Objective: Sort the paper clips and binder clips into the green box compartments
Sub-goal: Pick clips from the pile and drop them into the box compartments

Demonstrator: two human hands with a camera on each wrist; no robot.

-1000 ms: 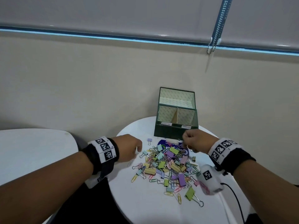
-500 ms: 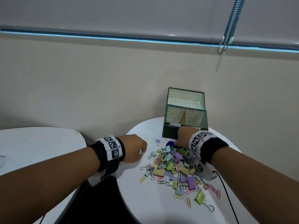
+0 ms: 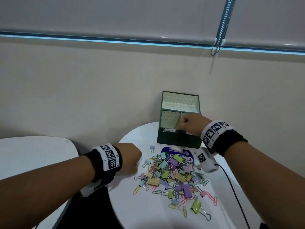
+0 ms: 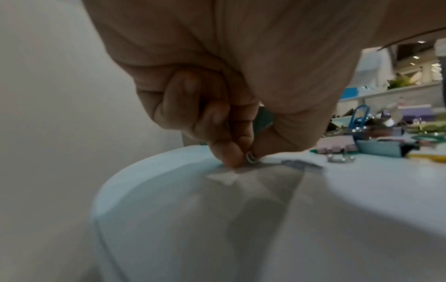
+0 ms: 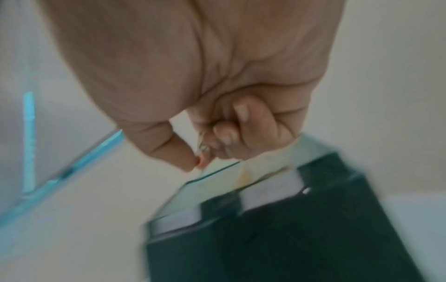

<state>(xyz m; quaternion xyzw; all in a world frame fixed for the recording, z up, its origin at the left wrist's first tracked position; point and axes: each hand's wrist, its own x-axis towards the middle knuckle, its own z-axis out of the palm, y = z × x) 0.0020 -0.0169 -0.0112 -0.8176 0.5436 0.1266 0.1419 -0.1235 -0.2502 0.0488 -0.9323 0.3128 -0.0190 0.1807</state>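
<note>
A green box (image 3: 179,140) with its lid up stands at the back of the round white table (image 3: 148,214); a divider splits it into two compartments. My right hand (image 3: 191,123) hovers over the box at the divider, pinching a small pink clip (image 5: 200,161) between thumb and fingers. A heap of pastel binder clips and paper clips (image 3: 175,176) lies in front of the box. My left hand (image 3: 130,158) rests at the heap's left edge, fingertips (image 4: 231,156) pinching a small metal clip (image 4: 251,157) against the table.
A second white table (image 3: 33,156) lies to the left across a dark gap. A blue round sticker (image 3: 176,152) shows under the heap. A lone lilac binder clip (image 3: 152,148) sits near the box. A black cable (image 3: 234,194) trails on the right.
My right hand has risen from the far edge of the heap to above the green box, carrying a clip. The left hand has stayed at the heap's left edge.
</note>
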